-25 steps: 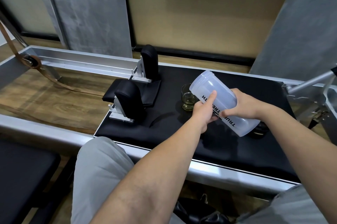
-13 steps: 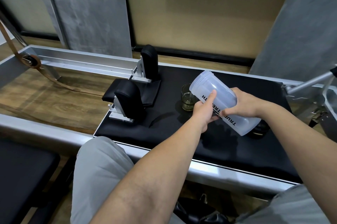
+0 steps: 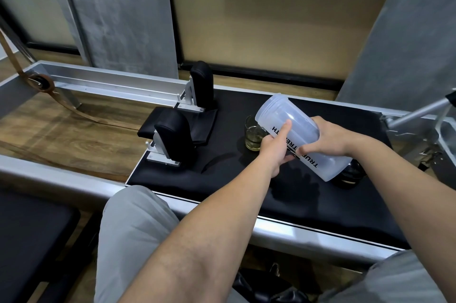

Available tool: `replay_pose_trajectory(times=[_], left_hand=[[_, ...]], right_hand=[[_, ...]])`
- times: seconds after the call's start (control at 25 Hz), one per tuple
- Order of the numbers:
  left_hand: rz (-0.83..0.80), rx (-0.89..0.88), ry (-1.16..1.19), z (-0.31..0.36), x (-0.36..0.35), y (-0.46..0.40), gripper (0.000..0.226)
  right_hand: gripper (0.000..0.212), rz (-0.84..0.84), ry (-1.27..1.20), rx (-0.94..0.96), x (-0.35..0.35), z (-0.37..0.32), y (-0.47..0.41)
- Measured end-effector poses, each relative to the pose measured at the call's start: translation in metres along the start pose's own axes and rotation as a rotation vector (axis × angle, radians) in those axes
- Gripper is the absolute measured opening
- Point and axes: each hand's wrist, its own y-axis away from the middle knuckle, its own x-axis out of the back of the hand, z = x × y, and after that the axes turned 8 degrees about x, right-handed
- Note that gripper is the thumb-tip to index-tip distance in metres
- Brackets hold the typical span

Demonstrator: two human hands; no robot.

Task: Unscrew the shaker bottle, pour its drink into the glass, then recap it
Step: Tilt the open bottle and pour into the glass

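Observation:
A translucent shaker bottle (image 3: 293,127) with black lettering is held tilted, its open mouth up and to the left, above a small glass (image 3: 254,136) that holds pale yellow-green liquid. My left hand (image 3: 275,147) grips the bottle's near side with the forefinger stretched along it. My right hand (image 3: 328,138) wraps its middle from the right. No lid is on the bottle. A black cap (image 3: 350,174) lies on the pad behind the bottle's base, partly hidden. No liquid shows inside the bottle.
All of this sits on a black padded platform (image 3: 222,174) in a silver metal frame (image 3: 296,231). Two black padded rests (image 3: 176,136) stand left of the glass. A wood floor strip and a brown strap (image 3: 39,83) lie further left. My grey-trousered knees are below.
The bottle has barely moved: it stays tilted over the glass in both hands, shifted very slightly up.

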Motion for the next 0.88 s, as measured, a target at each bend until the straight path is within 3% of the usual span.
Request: replay_pose_trajectory(times=[0.88], left_hand=[[0.007, -0.012, 0.003, 0.007, 0.0, -0.005, 0.059]], right_hand=[[0.088, -0.012, 0.039, -0.013, 0.007, -0.012, -0.001]])
